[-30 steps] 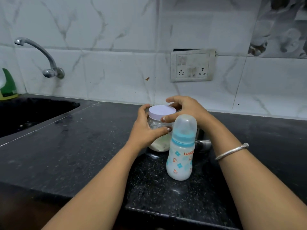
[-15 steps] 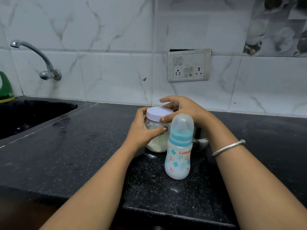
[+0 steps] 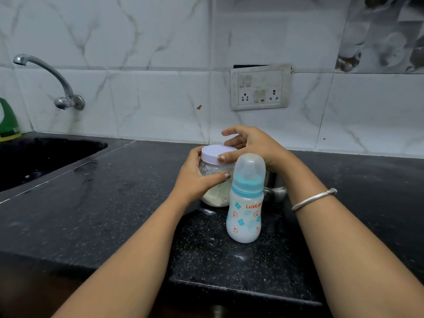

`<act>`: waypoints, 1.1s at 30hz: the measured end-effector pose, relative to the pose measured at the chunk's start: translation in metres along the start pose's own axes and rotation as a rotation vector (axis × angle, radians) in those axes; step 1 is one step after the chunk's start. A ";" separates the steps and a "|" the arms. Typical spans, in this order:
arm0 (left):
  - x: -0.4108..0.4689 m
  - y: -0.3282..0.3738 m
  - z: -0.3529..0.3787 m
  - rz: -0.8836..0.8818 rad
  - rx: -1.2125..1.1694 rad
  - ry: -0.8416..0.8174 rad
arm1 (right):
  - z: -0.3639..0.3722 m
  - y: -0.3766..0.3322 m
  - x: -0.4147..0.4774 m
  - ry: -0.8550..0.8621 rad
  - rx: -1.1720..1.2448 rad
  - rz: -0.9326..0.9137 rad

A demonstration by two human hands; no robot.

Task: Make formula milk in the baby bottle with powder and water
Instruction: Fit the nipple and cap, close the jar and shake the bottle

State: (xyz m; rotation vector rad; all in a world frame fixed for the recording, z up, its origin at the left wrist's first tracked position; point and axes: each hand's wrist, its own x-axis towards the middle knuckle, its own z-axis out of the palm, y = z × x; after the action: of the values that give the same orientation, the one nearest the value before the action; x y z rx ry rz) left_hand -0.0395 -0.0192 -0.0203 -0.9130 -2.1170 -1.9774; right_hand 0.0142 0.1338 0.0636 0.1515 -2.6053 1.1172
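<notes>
right hand [image 3: 252,145] | fingers now spread wider over jar lid [image 3: 218,153]; index finger lifted higher

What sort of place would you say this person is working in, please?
Most likely a home kitchen. A wall tap curves over a dark sink set into a black speckled stone counter, with marble-look wall tiles and a switch and socket plate behind.

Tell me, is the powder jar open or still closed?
Closed: the white lid sits flat on the jar, gripped by the right hand.
</notes>
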 end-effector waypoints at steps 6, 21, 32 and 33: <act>0.000 0.000 0.000 -0.001 0.047 0.028 | 0.001 0.003 0.002 -0.009 0.093 0.011; -0.001 0.000 0.000 0.004 0.017 0.013 | 0.001 0.003 0.000 0.041 0.053 -0.001; -0.002 0.001 0.000 -0.013 0.024 0.024 | 0.001 0.003 -0.001 0.041 0.068 0.009; -0.002 0.001 0.000 -0.013 0.022 0.024 | 0.001 0.003 -0.001 0.056 0.056 0.010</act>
State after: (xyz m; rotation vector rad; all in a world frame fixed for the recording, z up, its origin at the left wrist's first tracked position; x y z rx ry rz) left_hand -0.0377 -0.0195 -0.0204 -0.8692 -2.1326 -1.9569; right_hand 0.0142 0.1353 0.0608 0.1176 -2.5296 1.1814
